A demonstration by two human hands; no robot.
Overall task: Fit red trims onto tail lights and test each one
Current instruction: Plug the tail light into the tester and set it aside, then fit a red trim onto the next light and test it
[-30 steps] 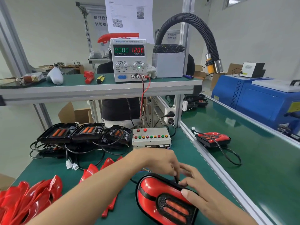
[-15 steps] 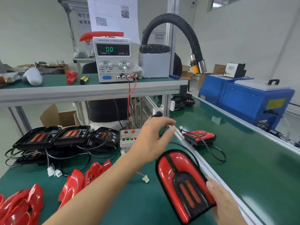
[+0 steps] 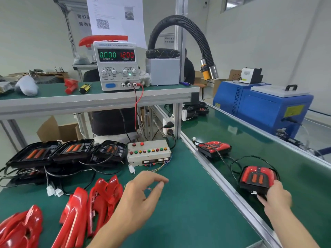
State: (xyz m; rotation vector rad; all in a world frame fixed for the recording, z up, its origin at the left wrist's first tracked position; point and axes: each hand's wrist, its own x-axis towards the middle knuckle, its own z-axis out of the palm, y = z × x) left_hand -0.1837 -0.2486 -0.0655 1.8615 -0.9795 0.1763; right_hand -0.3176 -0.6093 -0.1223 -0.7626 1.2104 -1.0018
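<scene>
A tail light with its red trim fitted lies on the green conveyor belt at the right, its black cable looped behind it. My right hand holds its near edge, fingers curled on it. My left hand hovers above the green bench with loosely curled fingers and holds nothing. Loose red trims lie at the lower left. Three black tail lights without trim sit in a row at the back left, wires trailing. The beige test box with coloured buttons stands behind my left hand.
A second trimmed tail light lies farther up the belt. An aluminium rail divides bench and belt. A power supply reading 0.000 A and 12.00 V stands on the shelf beside a black extraction hose. A blue machine flanks the belt.
My right hand carried the trimmed tail light from the bench over the rail and set it on the belt. My left hand dropped back over the bench, holding nothing.
</scene>
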